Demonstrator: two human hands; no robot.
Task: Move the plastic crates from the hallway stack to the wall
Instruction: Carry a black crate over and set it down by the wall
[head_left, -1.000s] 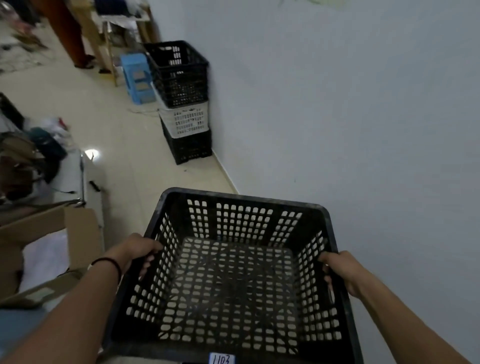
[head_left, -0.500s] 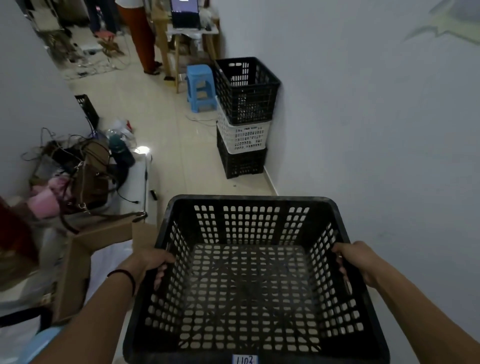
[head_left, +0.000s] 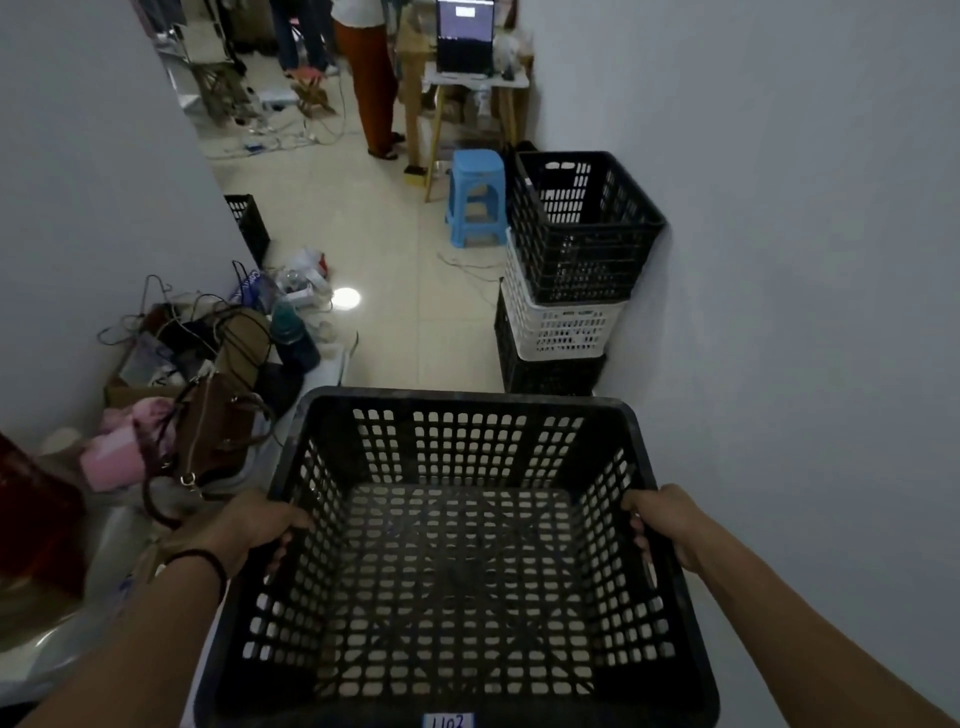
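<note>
I carry an empty black plastic crate in front of me, its open top facing up. My left hand grips its left rim and my right hand grips its right rim. Ahead, against the right wall, stands a stack of three crates: a black one on top, a white one in the middle and a black one at the bottom. The top crate sits turned at an angle to the ones under it.
A blue plastic stool stands just beyond the stack. Clutter of bags, cables and a bottle fills the left side by the left wall. Another black crate leans there. A person stands by a small table with a laptop.
My view has swung left and lifted, so the hallway and the crate stack now lie straight ahead and closer. Both hands keep their grip on the crate.
</note>
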